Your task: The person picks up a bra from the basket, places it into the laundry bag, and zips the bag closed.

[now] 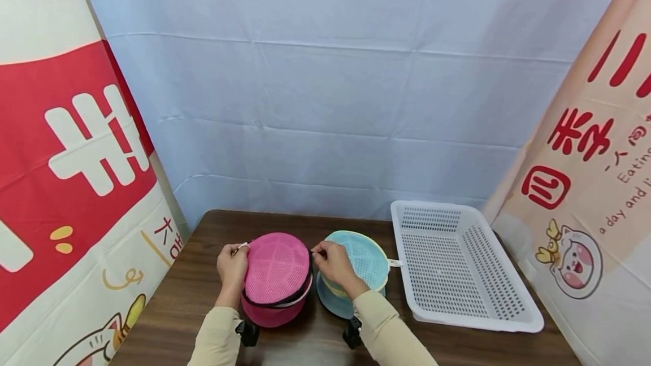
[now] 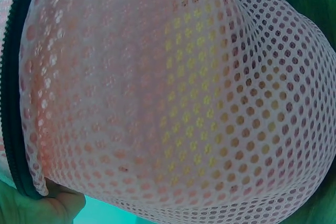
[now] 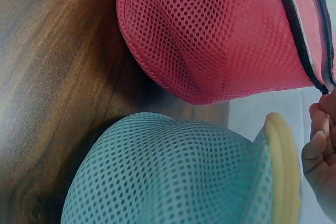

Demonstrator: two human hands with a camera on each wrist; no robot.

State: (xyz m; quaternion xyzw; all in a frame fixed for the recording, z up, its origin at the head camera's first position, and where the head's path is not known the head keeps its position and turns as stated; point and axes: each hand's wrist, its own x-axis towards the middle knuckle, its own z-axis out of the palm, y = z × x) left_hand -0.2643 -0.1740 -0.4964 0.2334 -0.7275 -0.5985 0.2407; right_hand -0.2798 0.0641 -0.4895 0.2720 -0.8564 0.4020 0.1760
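Note:
A round pink mesh laundry bag [image 1: 277, 267] stands on the table, its mesh lid on top and a black zipper [image 3: 296, 24] around the rim. My left hand [image 1: 232, 267] pinches the rim at the left, by a small white piece. At the right, my right hand [image 1: 335, 261] pinches the zipper edge between thumb and fingers. In the left wrist view the mesh bag [image 2: 131, 103] fills most of the picture; something yellow shows through it. Beside it stands a light blue mesh laundry bag [image 1: 363, 258] with yellow trim and a white tag, partly behind my right hand and wrist.
A white perforated plastic basket [image 1: 478, 325] lies at the right of the dark wooden table [image 1: 178, 292]. Printed cloths hang at both sides, and a pale blue cloth [image 1: 325, 100] hangs behind. Black wrist cameras [image 1: 247, 332] sit below the hands.

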